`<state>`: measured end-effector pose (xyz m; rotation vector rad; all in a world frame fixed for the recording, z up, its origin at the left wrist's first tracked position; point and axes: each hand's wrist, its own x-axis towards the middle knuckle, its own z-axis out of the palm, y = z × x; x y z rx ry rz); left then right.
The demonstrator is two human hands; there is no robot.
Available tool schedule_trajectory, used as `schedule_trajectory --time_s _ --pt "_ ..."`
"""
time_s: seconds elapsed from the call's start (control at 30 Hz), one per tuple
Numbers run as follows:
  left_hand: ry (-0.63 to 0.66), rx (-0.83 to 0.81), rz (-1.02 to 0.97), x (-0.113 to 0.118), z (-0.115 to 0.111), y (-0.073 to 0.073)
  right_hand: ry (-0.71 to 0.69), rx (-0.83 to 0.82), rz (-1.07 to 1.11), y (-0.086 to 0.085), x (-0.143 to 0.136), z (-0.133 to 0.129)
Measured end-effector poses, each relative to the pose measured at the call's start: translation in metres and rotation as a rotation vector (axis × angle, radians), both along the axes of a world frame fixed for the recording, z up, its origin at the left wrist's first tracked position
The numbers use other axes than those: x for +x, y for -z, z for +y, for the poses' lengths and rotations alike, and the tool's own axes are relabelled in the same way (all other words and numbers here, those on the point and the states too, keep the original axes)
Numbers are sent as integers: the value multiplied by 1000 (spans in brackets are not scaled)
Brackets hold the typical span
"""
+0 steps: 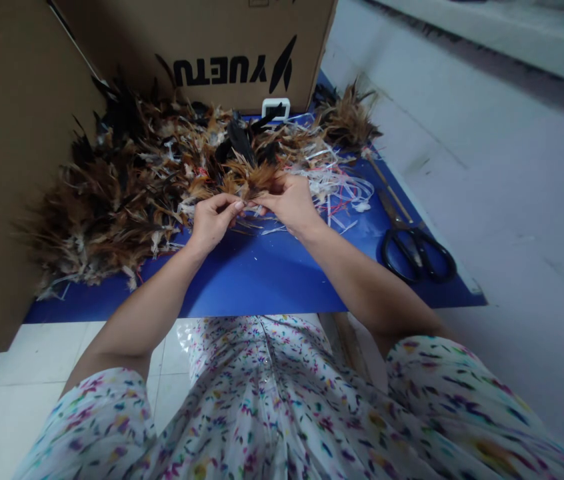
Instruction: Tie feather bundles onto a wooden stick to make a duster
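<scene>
Both hands meet over the near edge of a large heap of brown and black feathers. My left hand pinches the quill end of a small brown feather bunch between thumb and forefinger. From the other side my right hand is closed on the same bunch, its fingertips almost touching the left ones. The feathers partly hide the fingertips. White and red strips lie tangled just right of my right hand.
Black-handled scissors and a thin stick lie at the right of the blue table. Another feather bunch is at the back right. A small white device stands before a cardboard box. A wall borders the right side.
</scene>
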<state>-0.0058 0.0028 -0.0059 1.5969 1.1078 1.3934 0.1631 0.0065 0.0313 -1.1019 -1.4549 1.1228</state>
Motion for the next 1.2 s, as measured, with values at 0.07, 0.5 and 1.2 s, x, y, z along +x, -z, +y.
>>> schedule_trajectory --time_s 0.07,0.5,1.2 --pt "-11 -4 7 0 0 0 -4 6 -5 1 0 0" --pt "-53 62 97 2 -6 -6 47 -20 20 3 -4 0" --pt "-67 143 167 0 -3 -1 24 -12 135 15 -7 4"
